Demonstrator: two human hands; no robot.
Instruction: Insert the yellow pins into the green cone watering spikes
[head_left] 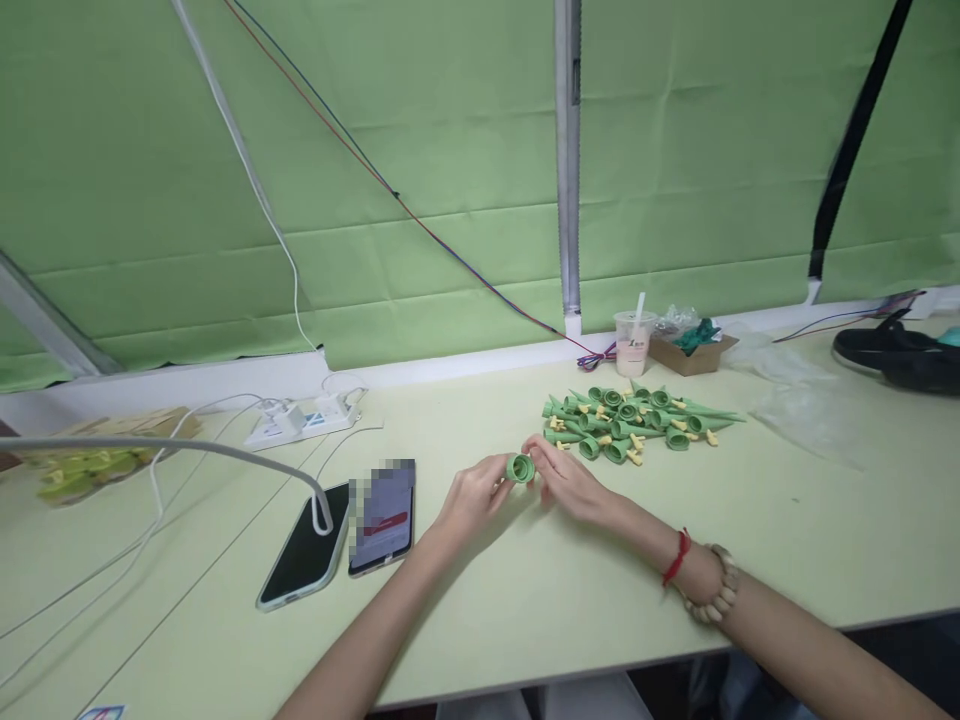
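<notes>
Forearms stretched over pale green counter [525,600]; left hand [472,497] and right hand [574,482] together pinching small green plastic cone [520,467]. Fingertips partly hidden behind it.

Both forearms reach in from 6 o'clock and converge at centre — left hand [474,495] curled, fingertips pinched toward 2 o'clock; right hand [571,482] palm down, fingers aimed at 10 o'clock — the fingertips nearly meeting
</notes>
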